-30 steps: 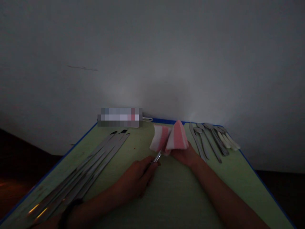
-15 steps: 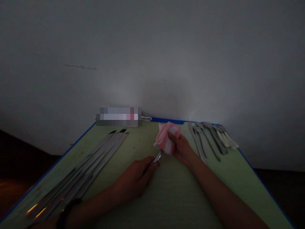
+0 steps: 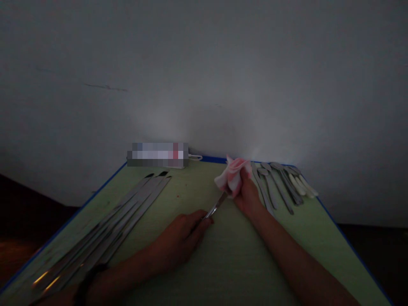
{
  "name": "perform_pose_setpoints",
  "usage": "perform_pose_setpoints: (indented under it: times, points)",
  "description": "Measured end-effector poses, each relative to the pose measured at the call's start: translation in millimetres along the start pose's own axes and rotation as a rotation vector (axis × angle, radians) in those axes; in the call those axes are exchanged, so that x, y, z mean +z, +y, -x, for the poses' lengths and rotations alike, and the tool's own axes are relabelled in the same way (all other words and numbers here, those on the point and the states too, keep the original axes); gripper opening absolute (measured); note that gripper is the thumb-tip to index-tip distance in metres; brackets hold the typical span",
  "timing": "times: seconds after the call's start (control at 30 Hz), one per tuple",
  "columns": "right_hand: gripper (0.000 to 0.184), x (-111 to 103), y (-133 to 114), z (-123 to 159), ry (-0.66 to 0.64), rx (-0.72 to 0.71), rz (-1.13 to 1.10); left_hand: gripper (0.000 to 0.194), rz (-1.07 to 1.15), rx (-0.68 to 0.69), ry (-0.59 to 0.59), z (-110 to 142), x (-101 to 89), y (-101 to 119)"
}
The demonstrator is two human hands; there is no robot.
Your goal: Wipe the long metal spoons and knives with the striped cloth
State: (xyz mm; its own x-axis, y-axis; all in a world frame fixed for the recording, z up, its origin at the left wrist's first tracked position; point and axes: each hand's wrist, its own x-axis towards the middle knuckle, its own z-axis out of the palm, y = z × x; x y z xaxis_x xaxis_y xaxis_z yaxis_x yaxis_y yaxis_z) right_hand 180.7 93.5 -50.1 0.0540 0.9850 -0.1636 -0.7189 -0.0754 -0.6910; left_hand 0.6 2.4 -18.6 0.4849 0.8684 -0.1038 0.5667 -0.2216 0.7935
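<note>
My left hand [image 3: 188, 231] is closed around the near end of a slim, shiny metal piece of cutlery [image 3: 216, 206]. Its far end goes into a pink and white cloth [image 3: 234, 175], so its kind stays hidden. The crumpled cloth is gripped in my right hand [image 3: 250, 193], thumb on top, and wraps the metal. Beyond that hand lies a row of cutlery: a table knife [image 3: 262, 189], several spoons [image 3: 270, 187] and a few pieces with white handles [image 3: 299, 185]. Left of my left hand, several long flat metal pieces [image 3: 127, 216] resembling table knives lie side by side.
The pale green tabletop [image 3: 245, 259] has a blue edge [image 3: 344, 236]. A blurred-out box-like object [image 3: 157, 155] with a white cord loop [image 3: 196, 157] stands at the back left. Directly behind the table rises a grey wall [image 3: 216, 68].
My right hand has moved the cloth up and to the right, away from my left hand, so more of the metal shows. The cloth is more crumpled. My left hand is almost still.
</note>
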Motion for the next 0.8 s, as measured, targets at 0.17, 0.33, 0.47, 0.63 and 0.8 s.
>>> perform_pose_setpoints:
  times: [0.17,0.33,0.47,0.63,0.8]
  points:
    - [0.026,6,7,4,0.090,-0.075,0.013,0.032,0.010,-0.001,-0.032,0,-2.7,-1]
    - [0.043,21,36,43,0.090,-0.094,0.382,0.030,0.081,-0.007,0.016,1,-3.0,-4]
    - [0.047,27,44,59,0.080,-0.089,0.589,0.031,0.124,-0.034,0.032,0,-1.7,-4]
    - [0.044,21,25,34,0.073,-0.126,0.507,0.031,0.113,-0.030,0.062,-2,1.9,-7]
    - [0.030,16,-2,10,0.146,-0.100,0.187,0.031,0.165,-0.017,-0.049,4,-1.0,-1]
